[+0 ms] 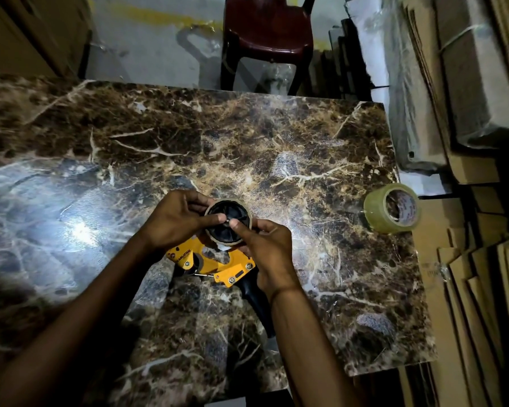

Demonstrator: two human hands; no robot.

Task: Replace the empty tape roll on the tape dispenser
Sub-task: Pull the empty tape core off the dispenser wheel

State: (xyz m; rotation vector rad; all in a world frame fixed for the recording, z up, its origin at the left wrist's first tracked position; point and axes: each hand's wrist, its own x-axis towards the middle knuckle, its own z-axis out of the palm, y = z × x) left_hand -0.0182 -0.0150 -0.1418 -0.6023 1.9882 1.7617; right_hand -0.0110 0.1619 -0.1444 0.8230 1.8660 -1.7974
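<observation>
Marbled table (188,136), yellow tape dispenser (215,264), fresh tape roll (391,207) near right edge

Printed lettering, item one — black capitals along the yellow frame of the tape dispenser (210,261), running up its left arm near a screw; only a fragment resolves, roughly "…MUTIX", the opening letters cut off at the frame edge and not certain. Printed marking, item two — reddish-purple print on the white inner core of the clear tape roll (392,208) standing near the right edge of the counter (130,160); too small and blurred to make out any word. No other text, number or sign legible.
</observation>
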